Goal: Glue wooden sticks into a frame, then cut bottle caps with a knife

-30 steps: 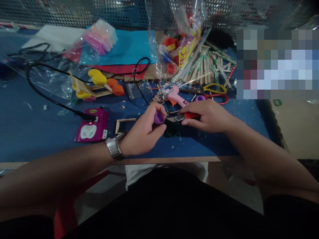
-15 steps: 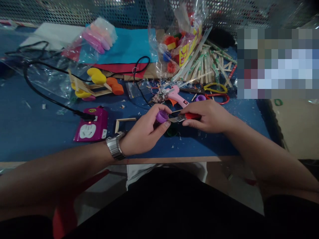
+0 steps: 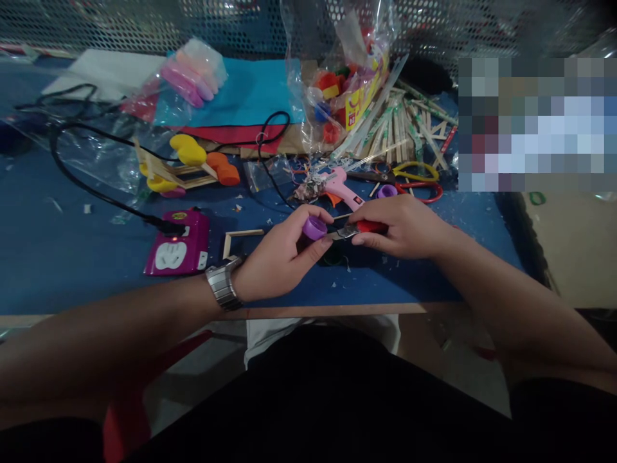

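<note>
A small purple plastic cap (image 3: 315, 227) is pinched between the thumb and fingers of my left hand (image 3: 277, 260). My right hand (image 3: 405, 226) is closed around the red handle of a utility knife (image 3: 370, 226). The knife's blade points left and its tip is at my left thumb, right beside the cap; whether it touches the cap I cannot tell. Under the hands, a dark green round piece (image 3: 334, 257) lies partly hidden on the blue table (image 3: 270, 307). Just beyond them rests a pink glue gun (image 3: 343, 188).
A magenta power strip (image 3: 153, 257) with a black plug stands left, near a wooden stick frame (image 3: 227, 245). Behind are yellow-handled scissors (image 3: 417, 170), another purple cap (image 3: 387, 192), a pile of sticks (image 3: 396, 128), a bag of colored caps (image 3: 332, 87) and a cardboard box (image 3: 569, 251).
The cap has tilted slightly in my left fingers, and the blade has shifted a little against the thumb. Otherwise both hands stay in nearly the same place.
</note>
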Action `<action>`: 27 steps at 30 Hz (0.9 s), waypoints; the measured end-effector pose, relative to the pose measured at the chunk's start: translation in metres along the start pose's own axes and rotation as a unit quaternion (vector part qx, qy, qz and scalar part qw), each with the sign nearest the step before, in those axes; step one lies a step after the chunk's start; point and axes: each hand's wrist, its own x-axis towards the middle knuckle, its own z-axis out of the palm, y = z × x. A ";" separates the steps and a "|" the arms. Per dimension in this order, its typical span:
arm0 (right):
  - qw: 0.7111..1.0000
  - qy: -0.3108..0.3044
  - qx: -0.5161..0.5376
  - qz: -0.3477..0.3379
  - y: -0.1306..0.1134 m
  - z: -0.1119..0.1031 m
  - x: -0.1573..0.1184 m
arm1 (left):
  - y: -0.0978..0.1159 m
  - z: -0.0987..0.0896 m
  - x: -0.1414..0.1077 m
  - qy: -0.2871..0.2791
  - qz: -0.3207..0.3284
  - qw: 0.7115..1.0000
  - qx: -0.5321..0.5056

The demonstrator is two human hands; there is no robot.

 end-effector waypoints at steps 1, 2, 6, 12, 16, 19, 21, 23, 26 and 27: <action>1.000 -0.004 0.000 0.003 0.000 0.000 0.000 | 0.000 0.000 0.000 -0.004 0.000 1.000 -0.002; 1.000 -0.008 0.000 0.005 -0.001 0.000 0.000 | 0.000 -0.001 -0.001 -0.009 0.001 1.000 -0.007; 1.000 -0.015 -0.004 0.014 -0.001 -0.001 0.000 | -0.002 -0.002 -0.003 -0.023 -0.007 0.999 -0.045; 0.999 -0.028 -0.025 0.026 -0.004 -0.001 0.000 | -0.007 0.003 -0.005 -0.011 0.017 1.000 -0.014; 0.997 -0.035 -0.054 0.046 -0.009 0.003 -0.001 | -0.009 0.005 -0.006 -0.006 0.021 1.000 -0.002; 0.995 -0.035 -0.072 0.066 -0.012 0.006 -0.002 | -0.009 0.004 -0.006 -0.009 0.015 1.000 -0.012; 0.994 -0.034 -0.076 0.075 -0.015 0.007 -0.002 | -0.008 0.003 -0.006 -0.015 0.013 1.000 -0.021; 0.993 -0.033 -0.077 0.083 -0.017 0.007 -0.002 | -0.008 0.003 -0.005 -0.019 0.008 0.999 -0.024; 0.991 -0.039 -0.083 0.094 -0.021 0.008 -0.002 | -0.008 0.004 -0.004 -0.011 0.002 1.000 -0.021; 0.991 -0.040 -0.087 0.098 -0.022 0.008 -0.002 | -0.008 0.005 -0.004 -0.006 0.002 1.000 -0.019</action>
